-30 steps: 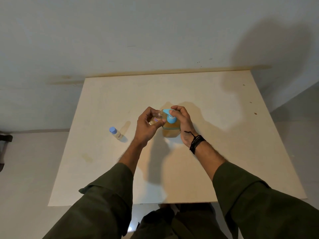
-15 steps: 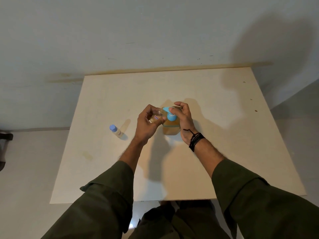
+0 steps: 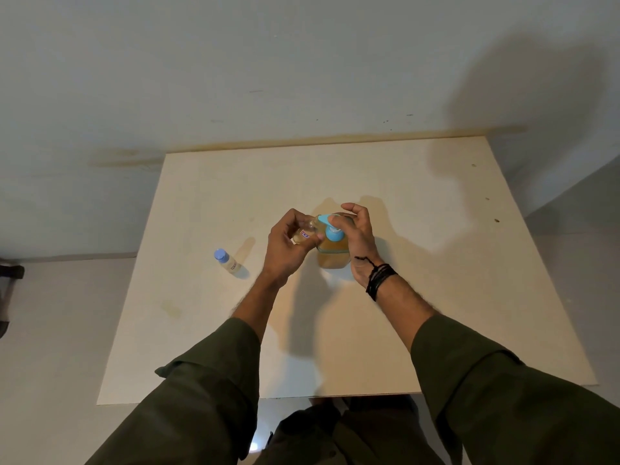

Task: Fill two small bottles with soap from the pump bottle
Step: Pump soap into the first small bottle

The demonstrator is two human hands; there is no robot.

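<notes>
At a pale table (image 3: pixel 436 313) set against a wall, a person's left hand (image 3: pixel 285 250) was clamped around a small clear bottle (image 3: pixel 303 234), holding it tilted with its mouth just under the blue spout of a pump bottle (image 3: pixel 333 253) of amber soap standing near the table's middle. The right hand (image 3: pixel 357 236) rested on the blue pump head, thumb on top and fingers spread loosely apart behind it. A second small bottle (image 3: pixel 226 261), blue cap on, stood well apart to the left.
</notes>
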